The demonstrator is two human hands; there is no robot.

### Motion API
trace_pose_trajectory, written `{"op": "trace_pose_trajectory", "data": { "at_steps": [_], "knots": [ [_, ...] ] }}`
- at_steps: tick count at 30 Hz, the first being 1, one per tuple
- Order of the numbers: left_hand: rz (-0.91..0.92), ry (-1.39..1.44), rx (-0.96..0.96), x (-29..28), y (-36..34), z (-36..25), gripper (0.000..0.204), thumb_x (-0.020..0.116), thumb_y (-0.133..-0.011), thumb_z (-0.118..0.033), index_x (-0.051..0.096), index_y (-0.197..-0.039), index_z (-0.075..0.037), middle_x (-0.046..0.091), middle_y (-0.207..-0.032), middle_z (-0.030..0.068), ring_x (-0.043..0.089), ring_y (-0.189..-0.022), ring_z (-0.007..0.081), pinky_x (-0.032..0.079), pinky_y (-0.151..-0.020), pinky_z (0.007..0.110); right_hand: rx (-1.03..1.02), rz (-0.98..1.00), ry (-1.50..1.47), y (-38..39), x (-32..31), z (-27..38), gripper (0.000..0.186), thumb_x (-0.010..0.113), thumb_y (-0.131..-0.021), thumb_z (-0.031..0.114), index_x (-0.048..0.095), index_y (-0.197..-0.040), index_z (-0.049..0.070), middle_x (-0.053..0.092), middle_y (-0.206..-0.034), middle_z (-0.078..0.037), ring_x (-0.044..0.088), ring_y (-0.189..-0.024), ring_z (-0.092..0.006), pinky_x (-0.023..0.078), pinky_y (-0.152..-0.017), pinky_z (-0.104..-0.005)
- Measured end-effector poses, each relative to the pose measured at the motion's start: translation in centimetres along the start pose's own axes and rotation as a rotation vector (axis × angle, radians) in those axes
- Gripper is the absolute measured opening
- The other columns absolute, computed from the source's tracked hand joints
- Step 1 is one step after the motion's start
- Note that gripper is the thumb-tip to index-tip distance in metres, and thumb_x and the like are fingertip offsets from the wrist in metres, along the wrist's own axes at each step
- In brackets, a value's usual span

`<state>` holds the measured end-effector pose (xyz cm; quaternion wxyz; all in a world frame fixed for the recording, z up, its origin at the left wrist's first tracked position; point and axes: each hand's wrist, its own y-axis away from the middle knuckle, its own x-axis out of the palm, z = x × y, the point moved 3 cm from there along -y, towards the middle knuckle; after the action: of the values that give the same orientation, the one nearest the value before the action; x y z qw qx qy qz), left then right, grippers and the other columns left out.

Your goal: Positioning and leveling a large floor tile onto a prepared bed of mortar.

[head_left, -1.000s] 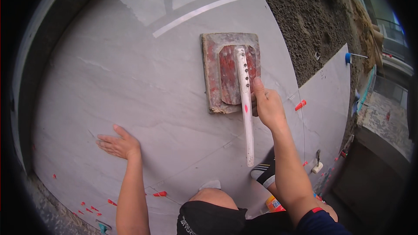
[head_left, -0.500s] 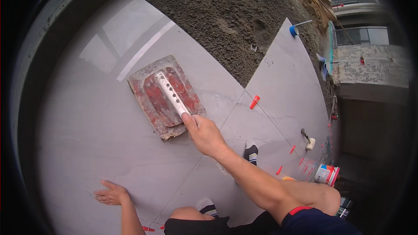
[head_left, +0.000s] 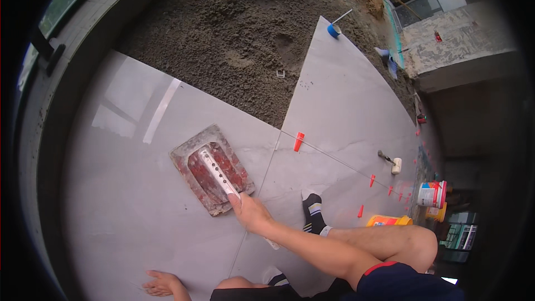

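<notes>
The tamper (head_left: 212,170) is being held by the right hand (head_left: 252,214), near-left tile (head_left: 120,228) touched by the spread left hand (head_left: 160,283).

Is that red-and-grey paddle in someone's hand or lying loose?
In hand: the right hand grips the paddle by its pale handle.

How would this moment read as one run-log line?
right hand: holds board by handle; left hand: open over tile; mallet: lying at right; mortar: beyond tile
</notes>
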<state>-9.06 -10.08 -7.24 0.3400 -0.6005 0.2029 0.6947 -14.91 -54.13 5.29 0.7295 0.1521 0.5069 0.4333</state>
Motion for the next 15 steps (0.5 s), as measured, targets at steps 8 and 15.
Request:
{"op": "trace_pose_trajectory", "data": {
  "at_steps": [8,15],
  "knots": [
    [0.069,-0.047,-0.107,-1.9,0.8,-0.6,0.091,0.028,-0.099,-0.068,0.019,-0.157,0.001,0.022,-0.159,0.0310,0.020,-0.149,0.0423,0.023,-0.119,0.051,-0.083,0.198,-0.091,0.9,-2.8,2.4,0.074,0.038,-0.099,0.067,0.061,-0.087,-0.002,0.065,-0.078,-0.022,0.064,-0.080,-0.0400,0.049,-0.075,-0.0463],
    [0.119,0.007,-0.041,-2.5,1.1,-1.4,0.091,0.029,-0.099,-0.067,0.014,-0.158,0.001,0.017,-0.161,0.0305,0.015,-0.151,0.0408,0.016,-0.122,0.049,-0.340,-0.035,-0.576,3.8,-16.9,12.6,0.061,0.034,-0.104,0.060,0.050,-0.084,0.005,0.044,-0.059,0.001,0.043,-0.048,-0.0086,0.037,-0.043,-0.0272]
  ]
}}
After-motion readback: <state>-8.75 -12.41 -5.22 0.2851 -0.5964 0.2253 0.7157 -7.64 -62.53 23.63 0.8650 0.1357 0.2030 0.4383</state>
